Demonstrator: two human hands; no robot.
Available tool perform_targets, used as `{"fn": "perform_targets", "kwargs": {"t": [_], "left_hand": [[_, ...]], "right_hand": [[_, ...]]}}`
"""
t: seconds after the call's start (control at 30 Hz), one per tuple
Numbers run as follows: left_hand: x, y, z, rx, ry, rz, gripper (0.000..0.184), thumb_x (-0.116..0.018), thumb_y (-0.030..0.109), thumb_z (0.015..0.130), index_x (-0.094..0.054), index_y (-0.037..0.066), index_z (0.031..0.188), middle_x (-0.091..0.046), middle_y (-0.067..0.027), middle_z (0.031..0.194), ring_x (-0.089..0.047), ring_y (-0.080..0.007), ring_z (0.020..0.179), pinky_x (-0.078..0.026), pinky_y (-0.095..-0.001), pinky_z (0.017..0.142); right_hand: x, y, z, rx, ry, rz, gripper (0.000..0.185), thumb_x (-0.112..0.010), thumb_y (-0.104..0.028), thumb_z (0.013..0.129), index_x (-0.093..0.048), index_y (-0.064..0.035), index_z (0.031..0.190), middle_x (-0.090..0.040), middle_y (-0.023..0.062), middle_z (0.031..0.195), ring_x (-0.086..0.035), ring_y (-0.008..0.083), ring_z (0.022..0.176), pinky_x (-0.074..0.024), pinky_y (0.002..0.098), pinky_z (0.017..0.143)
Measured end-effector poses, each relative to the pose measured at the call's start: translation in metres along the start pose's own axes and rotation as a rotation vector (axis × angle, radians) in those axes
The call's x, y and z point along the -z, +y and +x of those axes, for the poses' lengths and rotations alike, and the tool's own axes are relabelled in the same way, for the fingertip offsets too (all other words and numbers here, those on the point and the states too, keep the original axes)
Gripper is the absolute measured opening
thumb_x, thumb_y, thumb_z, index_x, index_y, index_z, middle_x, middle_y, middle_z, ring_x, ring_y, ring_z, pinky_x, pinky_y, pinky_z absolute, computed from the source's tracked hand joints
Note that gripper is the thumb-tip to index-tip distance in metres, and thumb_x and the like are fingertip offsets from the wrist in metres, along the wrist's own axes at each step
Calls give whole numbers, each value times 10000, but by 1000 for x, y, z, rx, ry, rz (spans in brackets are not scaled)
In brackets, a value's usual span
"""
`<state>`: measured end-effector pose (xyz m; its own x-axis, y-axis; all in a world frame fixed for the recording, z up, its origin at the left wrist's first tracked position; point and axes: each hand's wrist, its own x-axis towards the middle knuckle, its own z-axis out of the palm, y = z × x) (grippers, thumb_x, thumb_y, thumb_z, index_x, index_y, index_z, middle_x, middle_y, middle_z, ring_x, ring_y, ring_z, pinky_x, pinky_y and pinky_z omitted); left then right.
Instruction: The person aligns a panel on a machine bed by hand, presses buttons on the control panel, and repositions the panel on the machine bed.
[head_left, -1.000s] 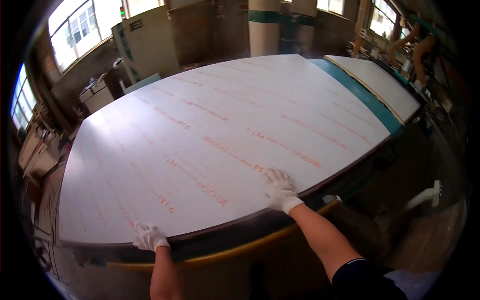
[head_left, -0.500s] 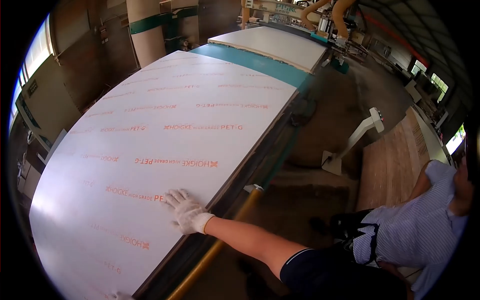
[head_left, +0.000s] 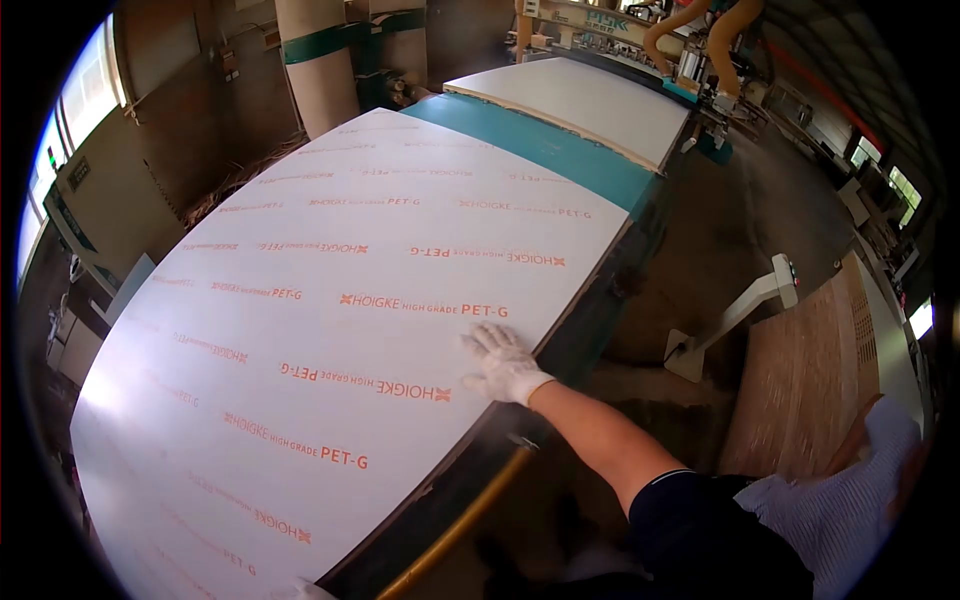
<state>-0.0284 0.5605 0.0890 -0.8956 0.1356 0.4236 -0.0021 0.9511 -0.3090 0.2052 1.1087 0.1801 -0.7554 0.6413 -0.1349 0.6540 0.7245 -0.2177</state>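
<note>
A large white panel (head_left: 250, 345) printed with orange "HOIGKE HIGH GRADE PET-G" lettering lies flat in front of me. My right hand (head_left: 505, 368), in a white knit glove, rests palm down near its right edge, fingers spread and holding nothing. At the bottom of the view, only a small gloved part of my left hand (head_left: 308, 591) shows by the panel's near right edge. Its fingers are mostly cut off. Beyond the panel's far end, a teal strip (head_left: 540, 147) separates it from another white board (head_left: 580, 105).
A machine with tan hoses (head_left: 735, 45) stands at the far end. A yellow bar (head_left: 455, 525) runs below the panel's right side. On the right are a white pedestal (head_left: 735, 315), a stack of wooden boards (head_left: 800, 365) and a person in a striped shirt (head_left: 850, 500).
My right hand has slid farther forward along the panel's right edge, staying flat and spread. The view has shifted, so the scene sits lower and farther right.
</note>
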Motion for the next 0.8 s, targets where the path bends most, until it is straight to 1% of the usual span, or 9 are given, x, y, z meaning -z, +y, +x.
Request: {"fn": "perform_targets", "kwargs": {"t": [0.1, 0.17, 0.23, 0.37, 0.43, 0.47, 0.53, 0.6, 0.8], "left_hand": [[46, 70, -31, 53, 47, -265, 510, -531, 368, 1000, -615, -57, 1269, -600, -309, 1282, -550, -473, 1182, -427, -596, 1019], [122, 135, -41, 174, -168, -634, 624, -552, 399, 1002, -515, -74, 1407, -501, -329, 1449, -428, -502, 1364, -264, -616, 1167], [159, 193, -57, 201, -63, -778, 645, -560, 372, 999, -478, -76, 1455, -457, -315, 1517, -355, -485, 1450, -181, -623, 1211], [164, 271, -66, 291, -108, -562, 630, -555, 319, 1012, -444, -69, 1496, -431, -289, 1561, -337, -460, 1480, -197, -621, 1213], [170, 282, -45, 273, -108, -508, 594, -556, 290, 1011, -458, -71, 1473, -443, -292, 1545, -352, -466, 1466, -220, -620, 1199], [109, 257, -72, 244, -103, -495, 576, -556, 276, 1011, -466, -72, 1461, -450, -293, 1536, -360, -469, 1458, -232, -620, 1191], [169, 291, -40, 207, -77, -471, 541, -558, 247, 1010, -481, -73, 1438, -462, -295, 1519, -374, -476, 1443, -255, -619, 1177], [171, 291, -33, 163, -67, -440, 506, -559, 219, 1008, -495, -75, 1415, -475, -297, 1502, -389, -482, 1429, -277, -619, 1162], [159, 275, -41, 71, -47, -424, 402, -562, 133, 1005, -540, -81, 1345, -513, -304, 1452, -433, -502, 1384, -346, -616, 1118]], "right_hand": [[17, 102, 30, -190, 114, 13, 858, -534, -572, 961, -281, -97, 1630, -212, 147, 1704, -134, 319, 1587, -91, 448, 1295], [20, 179, 58, -279, 199, -47, 850, -556, -567, 952, -315, -86, 1610, -241, 157, 1692, -168, 334, 1575, -136, 464, 1286], [37, 250, 90, -395, 218, -75, 846, -551, -559, 955, -323, -60, 1599, -263, 174, 1681, -207, 373, 1555, -178, 511, 1264], [59, 414, 151, -581, 326, -184, 767, -507, -521, 986, -364, -25, 1553, -325, 250, 1627, -264, 449, 1512, -210, 556, 1238], [74, 475, 169, -688, 354, -191, 792, -470, -539, 988, -363, -8, 1565, -335, 245, 1631, -290, 421, 1507, -234, 498, 1239], [75, 513, 173, -680, 379, -156, 798, -450, -546, 993, -363, 3, 1566, -372, 252, 1611, -321, 420, 1494, -245, 470, 1239], [86, 548, 182, -753, 375, 68, 680, -421, -492, 1032, -501, 18, 1476, -435, 262, 1559, -404, 419, 1422, -279, 474, 1212], [90, 545, 182, -565, 482, -110, 563, -443, -416, 1046, -632, 57, 1285, -575, 249, 1337, -503, 397, 1267, -365, 477, 1127], [94, 538, 189, -700, 431, 22, 547, -455, -411, 1032, -664, 64, 1207, -609, 251, 1199, -585, 413, 1120, -460, 456, 1010]]}}
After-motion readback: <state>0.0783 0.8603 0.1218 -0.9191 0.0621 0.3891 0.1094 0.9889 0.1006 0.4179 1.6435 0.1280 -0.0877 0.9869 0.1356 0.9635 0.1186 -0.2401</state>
